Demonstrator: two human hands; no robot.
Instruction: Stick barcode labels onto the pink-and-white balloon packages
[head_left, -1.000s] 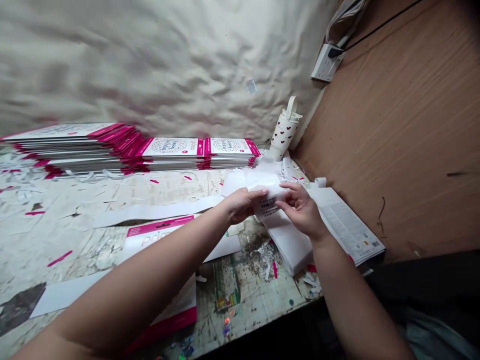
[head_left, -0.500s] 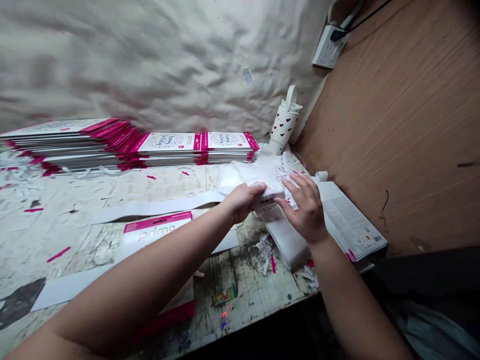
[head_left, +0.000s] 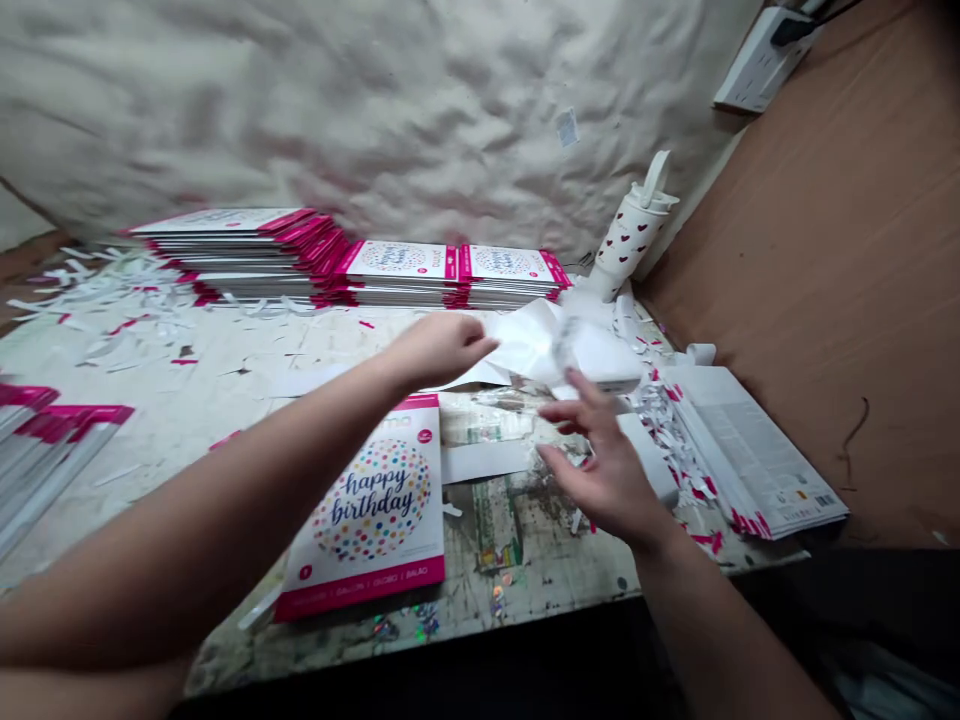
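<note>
My left hand [head_left: 442, 350] is closed above the middle of the table, with its thumb pressed to the curled fingers; what it holds, if anything, is hidden. My right hand [head_left: 600, 460] has its fingers apart and holds nothing, just in front of a white packet [head_left: 600, 360]. Blurred print shows near the packet's left end. Below my left forearm lies a pink and white "happy birthday" package [head_left: 375, 510], partly covered by the arm. A white strip [head_left: 484, 462] runs from its right edge towards my right hand.
Stacks of pink and white packages [head_left: 401, 260] line the back. A white tumbler [head_left: 634, 235] with hearts stands at the back right. Printed cards [head_left: 776, 455] lie at the right, by the brown panel [head_left: 825, 300]. More packages [head_left: 60, 440] are at left. Paper scraps litter the table.
My left hand has moved away from the printed white packet, and my right hand has drawn off it and lower. The view has swung left, showing the birthday package more fully.
</note>
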